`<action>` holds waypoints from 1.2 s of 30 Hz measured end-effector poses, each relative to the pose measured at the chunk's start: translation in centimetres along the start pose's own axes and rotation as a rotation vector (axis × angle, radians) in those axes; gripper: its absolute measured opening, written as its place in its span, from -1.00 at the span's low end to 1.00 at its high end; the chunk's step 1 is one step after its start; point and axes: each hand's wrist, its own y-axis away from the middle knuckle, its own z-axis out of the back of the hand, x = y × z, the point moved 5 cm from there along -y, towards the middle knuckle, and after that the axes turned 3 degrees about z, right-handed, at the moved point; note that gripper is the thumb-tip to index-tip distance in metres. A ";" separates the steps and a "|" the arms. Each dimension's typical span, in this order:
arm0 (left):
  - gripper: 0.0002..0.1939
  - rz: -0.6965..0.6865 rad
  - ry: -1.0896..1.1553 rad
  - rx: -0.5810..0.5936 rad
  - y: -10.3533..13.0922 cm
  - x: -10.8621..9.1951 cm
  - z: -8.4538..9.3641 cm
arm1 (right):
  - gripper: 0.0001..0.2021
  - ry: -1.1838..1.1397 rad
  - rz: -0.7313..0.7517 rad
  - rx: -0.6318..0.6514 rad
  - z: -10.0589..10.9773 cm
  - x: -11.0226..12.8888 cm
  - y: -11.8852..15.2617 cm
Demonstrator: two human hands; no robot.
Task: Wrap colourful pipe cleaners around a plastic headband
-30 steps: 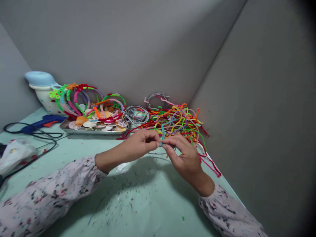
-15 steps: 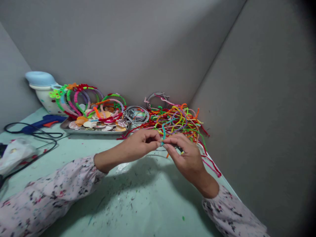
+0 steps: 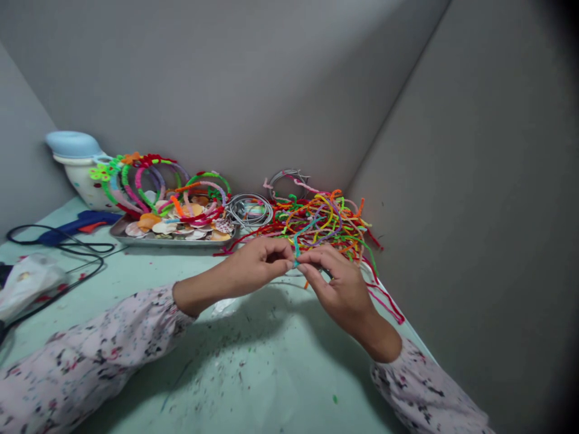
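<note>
A turquoise pipe cleaner (image 3: 297, 244) stands up between my fingertips, its lower end bent small where both hands meet. My left hand (image 3: 257, 263) pinches it from the left between thumb and forefinger. From the right, my right hand (image 3: 337, 283) pinches the same spot, thumb below and forefinger above. The fingertips nearly touch and hide the bent end. Just behind the hands lies a tangled heap of colourful pipe cleaners (image 3: 323, 217), and part of it is covered by my fingers.
A metal tray (image 3: 174, 242) holds shells (image 3: 165, 227) and pipe-cleaner-wrapped headbands (image 3: 136, 187). Grey wire coils (image 3: 250, 209) lie beside it. Further left are a blue glue gun (image 3: 67, 229) with its black cord, a boot-shaped container (image 3: 79, 169) and a white plastic bag (image 3: 31, 280). Grey walls enclose the table.
The upright part of the turquoise pipe cleaner has shifted slightly left. Both hands keep nearly the same place and pinch.
</note>
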 end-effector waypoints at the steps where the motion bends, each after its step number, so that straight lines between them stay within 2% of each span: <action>1: -0.86 0.000 -0.010 -0.001 0.0 0.0 0.0 | -0.90 -0.006 -0.009 0.008 0.0 0.0 0.0; 14: -0.85 -0.038 -0.154 -0.016 -0.2 0.6 0.0 | -0.92 -0.047 -0.074 0.093 -0.6 -0.8 0.1; 27: -0.85 -0.056 -0.196 -0.029 -0.1 0.2 0.2 | -0.92 -0.020 -0.043 0.055 -0.3 -0.7 0.0; 36: -0.86 -0.078 -0.254 -0.062 -0.1 0.2 0.1 | -0.94 -0.017 -0.087 0.112 -0.6 -0.8 0.0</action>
